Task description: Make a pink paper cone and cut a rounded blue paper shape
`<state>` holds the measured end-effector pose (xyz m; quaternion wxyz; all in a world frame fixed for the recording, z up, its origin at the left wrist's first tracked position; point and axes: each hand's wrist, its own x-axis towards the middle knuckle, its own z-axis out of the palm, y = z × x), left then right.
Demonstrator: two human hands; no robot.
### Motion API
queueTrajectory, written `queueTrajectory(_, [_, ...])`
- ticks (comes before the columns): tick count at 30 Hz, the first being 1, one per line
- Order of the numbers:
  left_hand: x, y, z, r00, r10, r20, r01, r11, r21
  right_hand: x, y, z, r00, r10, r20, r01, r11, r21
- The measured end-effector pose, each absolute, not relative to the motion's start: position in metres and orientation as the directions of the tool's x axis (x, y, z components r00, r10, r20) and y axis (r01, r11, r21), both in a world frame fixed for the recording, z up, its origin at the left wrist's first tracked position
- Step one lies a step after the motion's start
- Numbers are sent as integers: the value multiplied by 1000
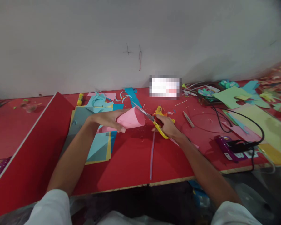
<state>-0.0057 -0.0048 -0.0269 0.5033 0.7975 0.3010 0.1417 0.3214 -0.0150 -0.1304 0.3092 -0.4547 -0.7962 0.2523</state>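
Pinched the rolled paper (131, 118) in the left hand (108, 119), gripped the scissors (151, 117) in the right hand (168, 126); probably needed a steady hold and short snips.

Left hand (109, 120): fingers largely hidden by the rolled pink paper (131, 120). Beyond the right hand (167, 125), a bright rectangle (165, 87) is pixelated, unreadable. Far left of the left hand, the picture's edge cuts a purple box (1, 164). Far right of the right hand, a blurred scrap pile (277, 76) is cut off.
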Motion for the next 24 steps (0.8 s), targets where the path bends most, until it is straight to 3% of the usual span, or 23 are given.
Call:
queueTrajectory(3, [-7, -1, -32, 831, 527, -178, 353, -253, 901, 322, -16, -129, -383, 884, 269, 581, 457, -674])
queueTrajectory(8, [-10, 0, -33, 826, 544, -146, 348, -290, 891, 321, -19, -128, -330, 898, 291, 575, 436, -693])
queueTrajectory(10, [-13, -1, -30, 795, 592, -129, 373, -311, 874, 320, -19, -128, -278, 909, 310, 580, 416, -700])
queueTrajectory(12, [-18, 0, -26, 680, 726, -104, 442, -292, 848, 320, -19, -129, -209, 917, 340, 591, 395, -703])
queueTrajectory(15, [-28, 8, -22, 310, 950, 45, 546, -217, 809, 320, -19, -131, -143, 921, 363, 597, 373, -711])
queueTrajectory(18, [-40, 22, -24, -23, 964, 265, 627, -192, 755, 317, -22, -133, -192, 913, 359, 634, 395, -665])
queueTrajectory(20, [-47, 28, -27, -57, 934, 352, 732, -201, 651, 312, -27, -133, -253, 896, 364, 691, 431, -581])
queueTrajectory(24, [-48, 28, -36, 103, 907, 409, 857, -290, 425, 297, -38, -133, -347, 890, 296, 782, 449, -433])
